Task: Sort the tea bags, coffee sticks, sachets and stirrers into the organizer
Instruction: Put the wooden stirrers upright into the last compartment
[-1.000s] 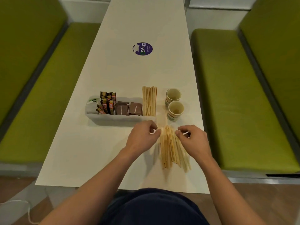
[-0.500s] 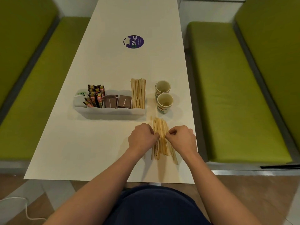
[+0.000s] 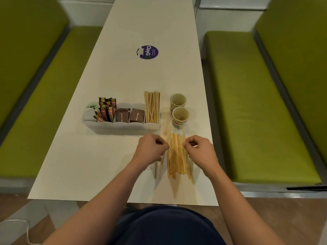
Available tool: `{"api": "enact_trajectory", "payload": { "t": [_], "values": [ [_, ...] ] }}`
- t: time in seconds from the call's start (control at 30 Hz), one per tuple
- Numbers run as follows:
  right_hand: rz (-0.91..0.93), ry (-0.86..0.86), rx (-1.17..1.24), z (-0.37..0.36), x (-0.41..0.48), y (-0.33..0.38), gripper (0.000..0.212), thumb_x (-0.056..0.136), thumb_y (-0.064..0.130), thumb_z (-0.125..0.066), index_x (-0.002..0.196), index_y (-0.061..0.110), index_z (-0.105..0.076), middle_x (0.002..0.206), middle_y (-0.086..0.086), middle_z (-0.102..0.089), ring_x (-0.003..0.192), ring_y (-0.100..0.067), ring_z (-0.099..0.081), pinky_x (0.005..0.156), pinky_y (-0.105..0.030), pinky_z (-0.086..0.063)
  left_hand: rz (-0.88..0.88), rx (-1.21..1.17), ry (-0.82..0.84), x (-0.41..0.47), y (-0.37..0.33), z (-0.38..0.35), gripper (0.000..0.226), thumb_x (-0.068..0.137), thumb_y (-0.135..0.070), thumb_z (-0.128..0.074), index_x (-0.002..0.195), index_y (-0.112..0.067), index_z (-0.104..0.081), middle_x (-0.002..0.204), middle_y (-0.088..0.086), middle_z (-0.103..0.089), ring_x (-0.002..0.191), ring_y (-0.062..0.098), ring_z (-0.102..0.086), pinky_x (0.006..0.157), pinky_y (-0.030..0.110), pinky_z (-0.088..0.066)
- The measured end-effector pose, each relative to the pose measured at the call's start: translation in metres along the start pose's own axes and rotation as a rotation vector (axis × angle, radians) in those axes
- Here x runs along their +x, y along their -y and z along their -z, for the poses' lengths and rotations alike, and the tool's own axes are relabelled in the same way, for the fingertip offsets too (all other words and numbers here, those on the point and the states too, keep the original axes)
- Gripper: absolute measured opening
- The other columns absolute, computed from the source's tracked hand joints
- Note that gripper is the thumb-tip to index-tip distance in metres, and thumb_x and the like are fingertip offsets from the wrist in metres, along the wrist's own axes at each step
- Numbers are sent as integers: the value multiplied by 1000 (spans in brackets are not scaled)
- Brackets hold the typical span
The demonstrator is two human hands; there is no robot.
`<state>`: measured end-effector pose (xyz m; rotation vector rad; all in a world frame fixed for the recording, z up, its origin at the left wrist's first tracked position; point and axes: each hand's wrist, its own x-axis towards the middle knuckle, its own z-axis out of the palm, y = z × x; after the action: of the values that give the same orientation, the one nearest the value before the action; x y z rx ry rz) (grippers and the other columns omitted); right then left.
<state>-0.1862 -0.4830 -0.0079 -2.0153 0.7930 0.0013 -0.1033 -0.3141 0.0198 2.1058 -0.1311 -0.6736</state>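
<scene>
A loose bundle of wooden stirrers (image 3: 177, 157) lies on the white table near its front edge. My left hand (image 3: 151, 150) presses against the bundle's left side and my right hand (image 3: 200, 150) against its right side, fingers curled. A couple of stirrers (image 3: 158, 169) lie apart under my left hand. Behind stands the white organizer (image 3: 122, 126) holding tea bags (image 3: 90, 111), coffee sticks (image 3: 107, 110), brown sugar sachets (image 3: 129, 116) and more stirrers (image 3: 152, 106) in the right compartment.
Two paper cups (image 3: 179, 110) stand right of the organizer, just behind the loose stirrers. A purple round sticker (image 3: 147, 52) sits mid-table. Green benches (image 3: 256, 103) flank the table on both sides.
My hands have squeezed the fanned stirrers into a narrower bundle, then eased slightly apart. A couple of stirrers now lie separate at the left. The camera view shifted.
</scene>
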Motion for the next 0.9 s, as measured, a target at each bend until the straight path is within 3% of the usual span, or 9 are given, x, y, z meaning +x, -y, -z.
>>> {"api": "enact_trajectory", "payload": {
  "t": [0.13,0.23,0.37,0.47,0.6,0.73,0.9],
  "values": [
    [43,7,142,5,-3,17,7,96,33,-67,92,34,-72,86,13,-71,83,-11,-69,80,-42,-62,-123,-138,-16,-2,-22,31,9,87,-12,-73,78,-9,-74,71,8,-72,65,18,-70,57,30,-60],
    [93,-4,256,7,-5,35,5,96,30,-68,96,32,-73,87,10,-72,84,-12,-69,81,-41,-62,-208,-206,-125,11,-44,61,8,89,-11,-73,81,-7,-75,69,6,-71,63,15,-69,59,32,-62],
    [153,-37,345,4,-4,56,6,98,25,-67,97,27,-73,86,5,-72,83,-14,-69,75,-36,-63,-276,-163,-296,38,-62,87,10,87,-14,-71,78,-12,-74,70,4,-71,55,20,-69,53,28,-56],
    [177,-86,383,1,2,69,5,98,23,-67,96,24,-72,87,3,-72,83,-17,-70,71,-32,-63,-300,-91,-373,58,-62,90,10,86,-19,-71,78,-17,-75,72,-3,-73,66,16,-73,58,26,-59],
    [188,-151,453,-3,19,87,6,98,23,-66,97,22,-71,91,0,-74,83,-22,-70,68,-35,-64,-267,-32,-385,75,-46,79,9,84,-24,-71,76,-23,-76,68,-9,-72,66,9,-69,67,29,-59],
    [233,-225,480,-9,40,111,5,98,25,-66,97,22,-70,89,1,-73,82,-21,-70,63,-24,-59,-233,112,-342,84,-32,66,9,84,-27,-71,83,-20,-76,74,-9,-72,73,10,-70,64,27,-56],
    [259,-258,431,-21,67,131,4,96,29,-67,96,26,-70,82,9,-72,77,-13,-71,72,-39,-64,-203,223,-342,94,-32,64,7,82,-25,-71,85,-20,-74,74,-5,-71,71,15,-68,66,36,-59]
  ]
}}
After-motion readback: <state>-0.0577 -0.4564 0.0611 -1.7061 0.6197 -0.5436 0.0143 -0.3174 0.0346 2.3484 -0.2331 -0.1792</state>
